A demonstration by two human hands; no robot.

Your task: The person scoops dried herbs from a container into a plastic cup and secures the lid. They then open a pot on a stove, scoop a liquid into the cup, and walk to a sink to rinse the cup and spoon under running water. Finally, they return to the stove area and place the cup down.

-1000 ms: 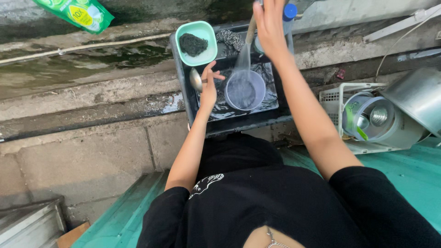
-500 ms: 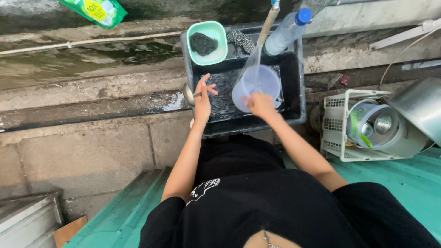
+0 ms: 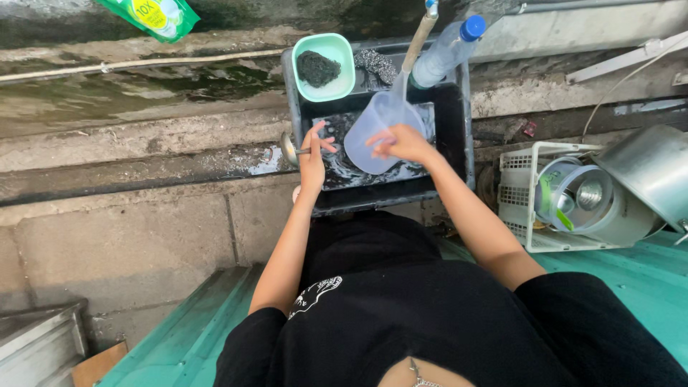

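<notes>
Over the dark rectangular plastic wash tub (image 3: 464, 107), right hand (image 3: 398, 142) grips the rim of a translucent plastic measuring jug (image 3: 378, 129), tilted under a thin tap pipe (image 3: 419, 36). Left hand (image 3: 312, 154) is closed round the handle of a metal spoon (image 3: 290, 149), whose bowl sticks out past the tub's left wall.

Risks, as I judge them: the jug is held by the rim only w/ wet fingers, so it could slip into the soapy water (splash onto the black clothing). The spoon hangs beyond the edge, so a loose grip drops it onto the concrete ledge (image 3: 129, 136). A clear plastic bottle with blue cap (image 3: 448, 50) leans just beside the pipe; a knock could tip it. A mint-green bowl holding a dark scrubber (image 3: 324, 68) sits at the tub's far corner, near enough to get nudged.
</notes>
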